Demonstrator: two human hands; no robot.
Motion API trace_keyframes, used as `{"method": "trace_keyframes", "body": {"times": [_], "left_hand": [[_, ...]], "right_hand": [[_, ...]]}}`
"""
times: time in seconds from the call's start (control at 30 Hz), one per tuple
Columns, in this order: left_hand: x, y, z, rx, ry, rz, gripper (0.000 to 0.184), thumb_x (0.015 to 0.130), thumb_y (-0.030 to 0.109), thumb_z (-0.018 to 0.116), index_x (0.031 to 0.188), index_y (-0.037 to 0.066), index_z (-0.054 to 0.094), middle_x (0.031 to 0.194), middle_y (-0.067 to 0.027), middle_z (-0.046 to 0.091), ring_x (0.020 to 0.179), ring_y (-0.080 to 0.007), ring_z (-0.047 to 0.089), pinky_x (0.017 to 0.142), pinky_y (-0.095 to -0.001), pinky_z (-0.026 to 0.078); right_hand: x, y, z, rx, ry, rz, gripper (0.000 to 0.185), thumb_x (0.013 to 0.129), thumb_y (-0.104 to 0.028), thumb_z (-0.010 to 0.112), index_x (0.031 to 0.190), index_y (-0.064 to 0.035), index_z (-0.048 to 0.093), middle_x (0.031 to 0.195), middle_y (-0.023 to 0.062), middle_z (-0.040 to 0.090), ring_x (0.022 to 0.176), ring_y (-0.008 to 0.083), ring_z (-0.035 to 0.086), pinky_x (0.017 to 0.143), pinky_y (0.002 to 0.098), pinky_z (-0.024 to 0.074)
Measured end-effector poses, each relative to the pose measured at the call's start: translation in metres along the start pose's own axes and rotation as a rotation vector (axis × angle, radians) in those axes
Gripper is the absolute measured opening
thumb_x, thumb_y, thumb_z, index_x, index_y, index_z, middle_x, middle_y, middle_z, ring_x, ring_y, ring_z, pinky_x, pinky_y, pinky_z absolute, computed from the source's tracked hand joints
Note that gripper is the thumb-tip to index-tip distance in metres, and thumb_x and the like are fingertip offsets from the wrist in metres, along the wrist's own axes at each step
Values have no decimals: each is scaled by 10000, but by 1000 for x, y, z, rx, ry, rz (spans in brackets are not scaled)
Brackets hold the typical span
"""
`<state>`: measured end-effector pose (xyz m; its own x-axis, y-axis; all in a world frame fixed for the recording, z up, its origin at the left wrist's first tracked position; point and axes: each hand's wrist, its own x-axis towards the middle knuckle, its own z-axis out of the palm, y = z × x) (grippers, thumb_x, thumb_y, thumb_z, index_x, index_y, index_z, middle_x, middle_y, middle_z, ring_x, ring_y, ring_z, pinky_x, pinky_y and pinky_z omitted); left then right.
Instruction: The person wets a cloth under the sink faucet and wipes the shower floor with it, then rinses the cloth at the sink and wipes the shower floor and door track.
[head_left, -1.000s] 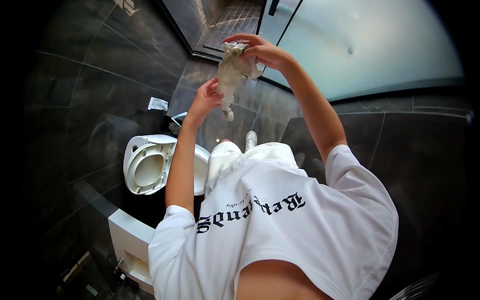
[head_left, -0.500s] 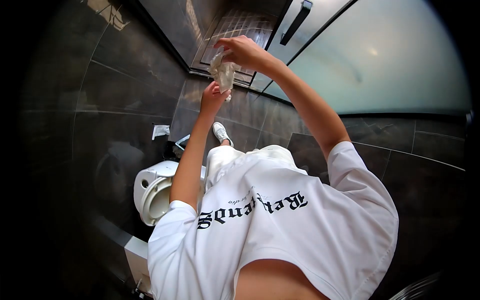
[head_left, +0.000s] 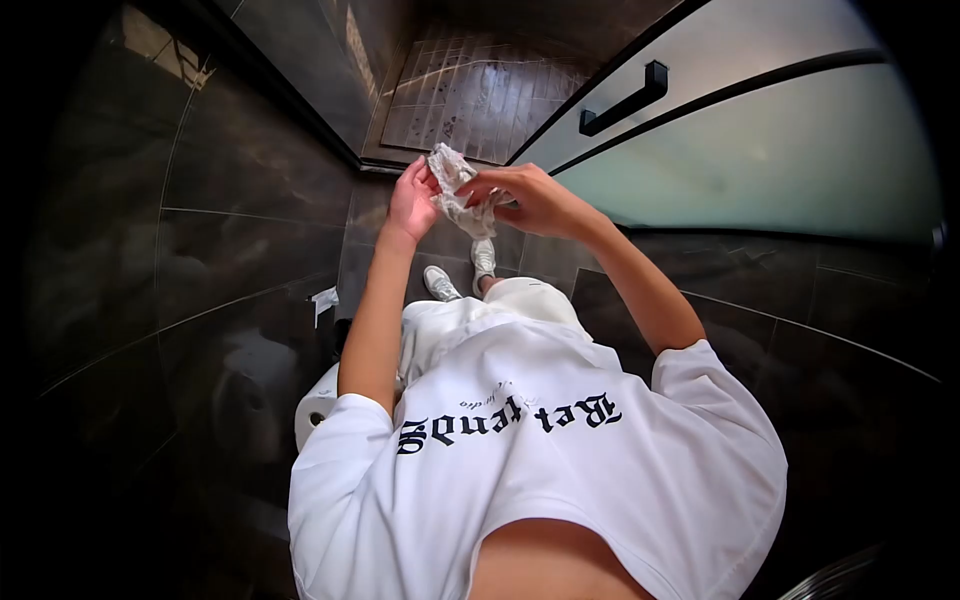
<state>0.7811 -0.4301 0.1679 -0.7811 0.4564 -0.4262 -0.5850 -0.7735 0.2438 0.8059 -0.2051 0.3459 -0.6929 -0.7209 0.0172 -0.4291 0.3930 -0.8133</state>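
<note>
A crumpled, whitish, partly see-through sheet (head_left: 455, 190) hangs between my two hands, in front of the glass door; whether it is plastic film or wet tissue I cannot tell. My left hand (head_left: 411, 204) has its fingers curled at the sheet's left edge. From the right, my right hand (head_left: 535, 200) grips the sheet's lower right part, its index finger stretched across the front. Folds hide some of the fingertips. Below the hands, white shoes (head_left: 440, 284) show on the dark tiles.
A frosted glass door (head_left: 740, 140) with a black handle (head_left: 625, 98) stands at right. Behind it lies a slatted floor (head_left: 460, 90) beyond a raised sill. Left of my arm, part of a white toilet (head_left: 312, 412) shows by the dark tiled wall (head_left: 230, 255).
Both hands have come lower and closer to me. My right hand has moved from above the sheet to its right side. The sheet is more bunched, and a second shoe has come into view.
</note>
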Motion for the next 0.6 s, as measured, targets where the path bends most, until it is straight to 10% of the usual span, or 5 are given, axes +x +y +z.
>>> {"method": "trace_keyframes", "body": {"times": [0.4,0.6], "left_hand": [[10,14,17,761,18,339,392,890,-74,626,1277,-11,651,1202,-16,703,1105,-101,663,970,-260,518],[-4,26,17,628,-146,278,446,991,73,629,1423,1,548,1312,-42,667,1183,-113,636,987,-263,516]], "right_hand": [[72,58,-20,331,131,112,375,916,124,534,1236,-10,677,1142,44,716,1067,115,653,920,291,531],[112,89,-10,241,242,99,347,922,63,571,1232,-28,694,1143,39,731,1073,129,666,944,306,534]]}}
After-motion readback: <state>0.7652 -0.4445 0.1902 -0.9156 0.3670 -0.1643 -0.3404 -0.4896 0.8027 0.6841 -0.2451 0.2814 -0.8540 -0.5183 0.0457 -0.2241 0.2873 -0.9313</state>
